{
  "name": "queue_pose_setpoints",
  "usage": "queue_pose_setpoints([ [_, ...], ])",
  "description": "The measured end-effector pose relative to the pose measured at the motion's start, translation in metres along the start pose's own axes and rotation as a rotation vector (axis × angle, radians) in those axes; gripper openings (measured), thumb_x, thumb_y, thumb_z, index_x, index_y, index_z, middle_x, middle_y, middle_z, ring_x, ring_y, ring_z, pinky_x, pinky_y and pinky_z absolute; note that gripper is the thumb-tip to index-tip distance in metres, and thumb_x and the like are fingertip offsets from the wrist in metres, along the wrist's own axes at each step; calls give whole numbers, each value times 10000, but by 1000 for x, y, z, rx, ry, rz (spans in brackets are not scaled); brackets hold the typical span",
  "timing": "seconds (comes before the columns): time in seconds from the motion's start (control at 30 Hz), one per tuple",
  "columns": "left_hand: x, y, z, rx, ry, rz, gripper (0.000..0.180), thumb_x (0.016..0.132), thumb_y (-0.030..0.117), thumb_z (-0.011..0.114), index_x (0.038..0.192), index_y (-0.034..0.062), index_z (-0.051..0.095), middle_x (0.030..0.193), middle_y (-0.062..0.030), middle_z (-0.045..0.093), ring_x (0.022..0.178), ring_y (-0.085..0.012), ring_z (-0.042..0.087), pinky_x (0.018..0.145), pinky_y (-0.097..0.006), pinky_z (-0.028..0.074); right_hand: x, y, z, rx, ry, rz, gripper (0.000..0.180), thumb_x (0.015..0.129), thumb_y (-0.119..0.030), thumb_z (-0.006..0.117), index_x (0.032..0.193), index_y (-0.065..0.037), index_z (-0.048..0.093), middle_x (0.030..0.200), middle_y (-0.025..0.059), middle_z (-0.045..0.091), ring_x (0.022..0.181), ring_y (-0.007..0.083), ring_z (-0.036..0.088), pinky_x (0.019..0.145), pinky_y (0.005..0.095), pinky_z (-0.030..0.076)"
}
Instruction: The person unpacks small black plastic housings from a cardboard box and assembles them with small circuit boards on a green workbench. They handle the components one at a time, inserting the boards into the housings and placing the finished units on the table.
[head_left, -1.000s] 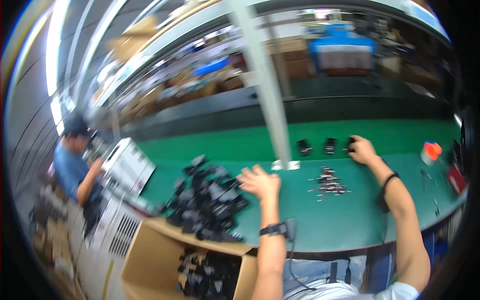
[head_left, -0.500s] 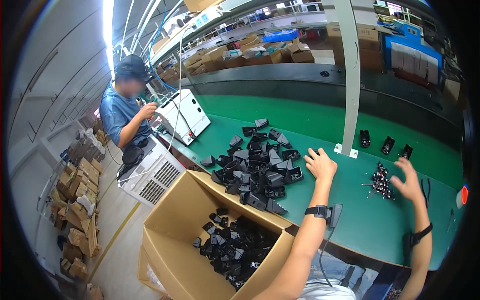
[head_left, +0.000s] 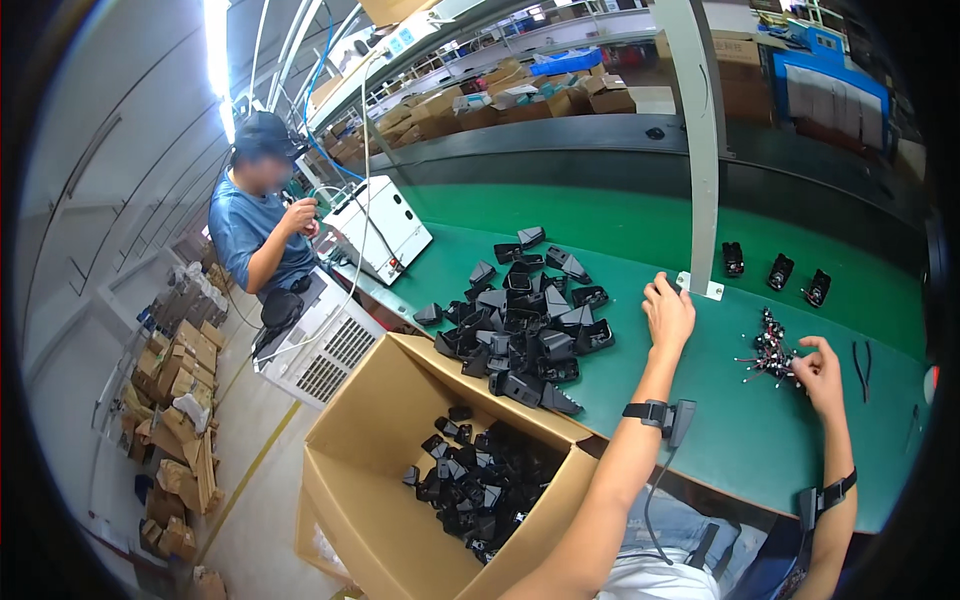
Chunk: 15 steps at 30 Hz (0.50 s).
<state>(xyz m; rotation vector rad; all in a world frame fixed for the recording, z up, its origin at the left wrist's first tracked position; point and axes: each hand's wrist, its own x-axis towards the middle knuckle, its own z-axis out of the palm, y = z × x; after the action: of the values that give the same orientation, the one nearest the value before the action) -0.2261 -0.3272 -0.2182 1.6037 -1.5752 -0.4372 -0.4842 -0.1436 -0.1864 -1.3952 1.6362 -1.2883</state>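
My left hand [head_left: 670,314] lies over the green bench beside the foot of the grey post, fingers stretched out and nothing visible in them. At the right edge of a small heap of wired parts [head_left: 771,350], with red and black leads and pale tips, is my right hand [head_left: 820,378]. Its thumb and fingers are drawn together on one of the parts, mostly hidden by the fingertips. Left of my left hand sits a large pile of black plastic housings [head_left: 525,325]. Behind the heap, three black housings [head_left: 780,272] stand in a row.
A deep cardboard box [head_left: 360,490] holding more black housings stands at the bench's front edge. Pliers [head_left: 862,370] lie right of my right hand. The grey post [head_left: 703,170] rises from the bench. A co-worker [head_left: 262,220] stands at far left by a white machine [head_left: 385,230].
My right hand has come down from above the bench onto the heap, its fingers closing. My left hand has moved away from the housing pile toward the post. The view has shifted slightly.
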Motion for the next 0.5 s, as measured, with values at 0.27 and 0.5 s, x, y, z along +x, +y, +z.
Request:
queue_pose_setpoints([
  [0.27, -7, 44, -16, -1474, -552, -319, 662, 990, 630, 357, 1136, 37, 613, 952, -107, 696, 769, -175, 662, 614, -274, 500, 0, 4, -30, 229, 25, 321, 261, 943, -294, 635, 1119, -113, 569, 622, -80, 442, 527, 33, 431, 399, 202, 260],
  [0.5, -58, 103, 0, -1282, -1061, -379, 729, 907, 767, 360, 954, 92, 631, 786, -50, 687, 565, -149, 641, 464, -254, 488, -9, -10, -33, 401, -80, 147, 396, 734, 55, 503, 1108, -65, 552, 1151, 65, 548, 984, 145, 573, 839, 252, 463],
])
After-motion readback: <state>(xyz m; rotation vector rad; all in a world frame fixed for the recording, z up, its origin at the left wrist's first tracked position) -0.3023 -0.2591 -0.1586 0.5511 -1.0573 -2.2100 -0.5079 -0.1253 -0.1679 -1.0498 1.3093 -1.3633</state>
